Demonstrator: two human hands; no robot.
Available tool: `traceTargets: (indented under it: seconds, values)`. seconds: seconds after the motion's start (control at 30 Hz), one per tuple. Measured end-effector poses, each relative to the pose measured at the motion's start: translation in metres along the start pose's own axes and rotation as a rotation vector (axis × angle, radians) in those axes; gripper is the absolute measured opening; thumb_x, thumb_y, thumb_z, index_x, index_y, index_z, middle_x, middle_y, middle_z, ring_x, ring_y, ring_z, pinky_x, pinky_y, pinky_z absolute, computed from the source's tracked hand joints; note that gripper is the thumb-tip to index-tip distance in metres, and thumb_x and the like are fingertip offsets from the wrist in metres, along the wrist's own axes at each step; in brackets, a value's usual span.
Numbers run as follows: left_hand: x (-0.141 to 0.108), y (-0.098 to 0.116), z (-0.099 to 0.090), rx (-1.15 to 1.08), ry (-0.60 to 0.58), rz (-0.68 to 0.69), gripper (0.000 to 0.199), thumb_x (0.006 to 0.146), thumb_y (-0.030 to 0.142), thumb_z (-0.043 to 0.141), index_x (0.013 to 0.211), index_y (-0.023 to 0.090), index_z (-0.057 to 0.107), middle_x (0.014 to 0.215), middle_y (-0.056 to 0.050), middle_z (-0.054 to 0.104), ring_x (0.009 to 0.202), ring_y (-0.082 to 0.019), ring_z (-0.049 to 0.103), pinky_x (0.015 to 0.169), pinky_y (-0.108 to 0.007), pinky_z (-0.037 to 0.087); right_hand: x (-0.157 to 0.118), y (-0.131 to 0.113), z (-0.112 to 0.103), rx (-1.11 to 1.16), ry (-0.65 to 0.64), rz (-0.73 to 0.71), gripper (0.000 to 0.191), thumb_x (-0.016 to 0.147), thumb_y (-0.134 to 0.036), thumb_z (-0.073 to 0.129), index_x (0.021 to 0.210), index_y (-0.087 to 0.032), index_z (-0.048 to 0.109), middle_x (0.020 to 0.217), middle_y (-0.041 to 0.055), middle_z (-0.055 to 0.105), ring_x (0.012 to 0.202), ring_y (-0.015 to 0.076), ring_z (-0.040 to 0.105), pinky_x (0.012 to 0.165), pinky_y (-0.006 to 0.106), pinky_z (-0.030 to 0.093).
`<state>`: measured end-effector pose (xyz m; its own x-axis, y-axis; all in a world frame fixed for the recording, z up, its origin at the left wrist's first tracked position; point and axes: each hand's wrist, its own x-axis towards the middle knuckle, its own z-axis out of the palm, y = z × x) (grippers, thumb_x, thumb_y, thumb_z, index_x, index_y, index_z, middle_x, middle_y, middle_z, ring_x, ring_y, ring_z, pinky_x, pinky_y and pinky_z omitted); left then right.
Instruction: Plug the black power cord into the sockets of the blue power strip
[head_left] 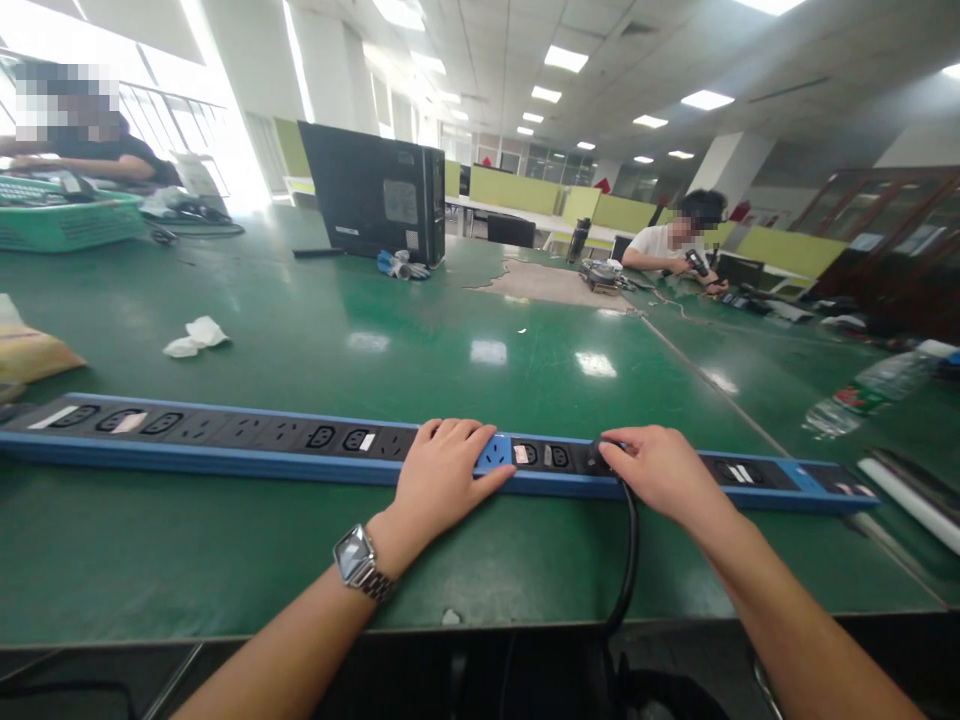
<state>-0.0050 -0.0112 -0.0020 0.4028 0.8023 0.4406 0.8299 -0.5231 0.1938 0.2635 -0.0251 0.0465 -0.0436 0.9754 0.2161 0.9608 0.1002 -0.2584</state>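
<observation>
A long blue power strip [247,462] with black sockets lies across the green table in front of me. My left hand [448,468] rests over the strip near its middle, fingers spread, beside a blue socket section [495,453]. Further right, my right hand [660,470] grips a black plug [596,458] at one of the sockets. How deep the plug sits cannot be made out, as my fingers partly cover it. Its black cable [631,545] hangs down over the table's front edge.
A black computer tower [375,195] stands at the back, with gloves [403,265] beside it. At right lies a plastic bottle [874,390]; at left are a green basket [71,225] and crumpled tissue [199,335]. Two other people sit across the table [420,370].
</observation>
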Motion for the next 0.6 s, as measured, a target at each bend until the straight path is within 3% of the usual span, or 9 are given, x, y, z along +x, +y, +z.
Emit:
traceTargets:
  seconds: [0.13, 0.37, 0.53, 0.6]
  values:
    - [0.0, 0.002, 0.0, 0.014, 0.0, 0.003, 0.044, 0.09, 0.053, 0.055, 0.119, 0.02, 0.06, 0.115, -0.008, 0.068, 0.109, -0.028, 0.059, 0.098, -0.046, 0.038, 0.005, -0.011, -0.002, -0.191, -0.021, -0.038, 0.034, 0.085, -0.031, 0.047, 0.086, -0.022, 0.079, 0.091, 0.0084, 0.077, 0.085, 0.0278, 0.071, 0.069, 0.035, 0.048]
    - [0.0, 0.004, 0.0, 0.041, 0.006, -0.006, 0.042, 0.09, 0.05, 0.056, 0.117, 0.02, 0.062, 0.113, -0.008, 0.068, 0.107, -0.028, 0.059, 0.098, -0.046, 0.038, 0.009, -0.015, -0.005, -0.156, -0.227, -0.042, 0.038, 0.088, -0.034, 0.043, 0.093, -0.02, 0.078, 0.097, 0.0083, 0.077, 0.091, 0.0246, 0.07, 0.073, 0.03, 0.047]
    - [0.001, 0.005, 0.001, 0.052, 0.019, 0.001, 0.042, 0.09, 0.051, 0.056, 0.117, 0.02, 0.062, 0.111, -0.008, 0.068, 0.106, -0.028, 0.06, 0.096, -0.047, 0.039, 0.009, -0.019, -0.002, -0.205, -0.223, 0.033, 0.038, 0.087, -0.036, 0.045, 0.097, -0.021, 0.077, 0.096, 0.0108, 0.076, 0.092, 0.0284, 0.07, 0.074, 0.034, 0.047]
    - [0.0, 0.006, 0.001, 0.055, 0.016, 0.002, 0.041, 0.09, 0.05, 0.056, 0.117, 0.02, 0.062, 0.111, -0.008, 0.068, 0.105, -0.028, 0.06, 0.096, -0.046, 0.04, 0.004, -0.017, 0.0, -0.147, -0.203, 0.071, 0.042, 0.087, -0.044, 0.048, 0.108, -0.019, 0.074, 0.098, 0.0122, 0.075, 0.093, 0.0296, 0.069, 0.074, 0.036, 0.048]
